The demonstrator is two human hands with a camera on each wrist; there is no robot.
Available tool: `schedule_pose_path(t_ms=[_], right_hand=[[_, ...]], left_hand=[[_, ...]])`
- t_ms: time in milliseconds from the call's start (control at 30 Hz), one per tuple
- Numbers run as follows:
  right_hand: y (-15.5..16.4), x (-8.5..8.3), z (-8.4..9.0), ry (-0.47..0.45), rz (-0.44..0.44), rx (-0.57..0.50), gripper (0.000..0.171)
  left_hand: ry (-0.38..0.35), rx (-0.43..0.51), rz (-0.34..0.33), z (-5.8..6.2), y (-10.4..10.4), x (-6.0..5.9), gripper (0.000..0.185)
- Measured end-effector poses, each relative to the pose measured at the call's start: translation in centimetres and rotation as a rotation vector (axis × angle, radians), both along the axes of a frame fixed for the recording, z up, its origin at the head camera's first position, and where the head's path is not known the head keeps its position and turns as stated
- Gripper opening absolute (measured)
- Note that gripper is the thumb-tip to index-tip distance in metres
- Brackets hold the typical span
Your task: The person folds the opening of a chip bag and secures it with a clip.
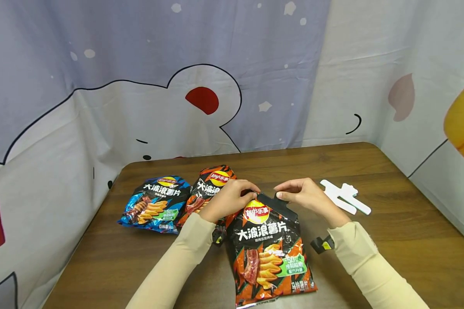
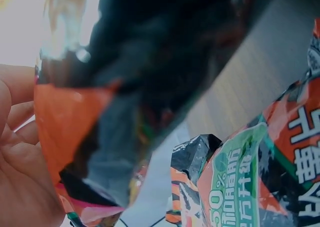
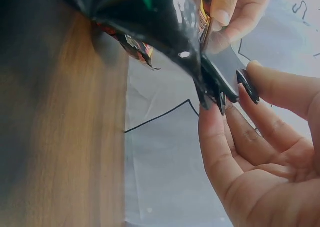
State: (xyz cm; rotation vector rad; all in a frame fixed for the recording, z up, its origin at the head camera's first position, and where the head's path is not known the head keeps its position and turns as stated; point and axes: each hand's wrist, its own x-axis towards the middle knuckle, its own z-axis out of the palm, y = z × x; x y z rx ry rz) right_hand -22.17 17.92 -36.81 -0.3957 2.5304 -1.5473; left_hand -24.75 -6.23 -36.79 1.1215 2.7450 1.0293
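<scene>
Head view: chip bag (image 1: 270, 257) between sleeves (image 1: 174, 266), left hand (image 1: 232, 198) pinching its top corner, right hand (image 1: 311, 197) pinching black clip (image 1: 277, 207) at top edge. Clipping seems in hand; next likely calls for releasing clip.

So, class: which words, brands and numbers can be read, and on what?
"Lay's乐事": front bag, rear bag, blue bag.
"大波浪薯片": front bag, blue bag.
"大波浪": rear bag, rest covered.
"马铃薯片": front bag, blue bag.
"-50": front bag, blue bag.
"配方升级": front bag.
"50%和脂肪": green badge, left-wrist view.
Smaller lettering: too small or blurred.
</scene>
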Motion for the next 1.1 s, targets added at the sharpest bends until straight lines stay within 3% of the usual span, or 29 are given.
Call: schedule_pose_path(t_ms=[433,767,1100], right_hand=[[0.37,0.09,-0.02,-0.019,0.031,0.044,0.038],[0.52,0.22,-0.10,-0.022,0.049,0.011,0.037],[0.75,0.33,-0.17,0.019,0.065,0.014,0.030]], left_hand=[[-0.016,0.005,-0.015,-0.12,0.03,-0.02,0.021],[-0.012,-0.006,-0.003,0.01,0.16,0.14,0.020],[-0.039,-0.009,-0.015,-0.05,0.22,0.13,0.022]])
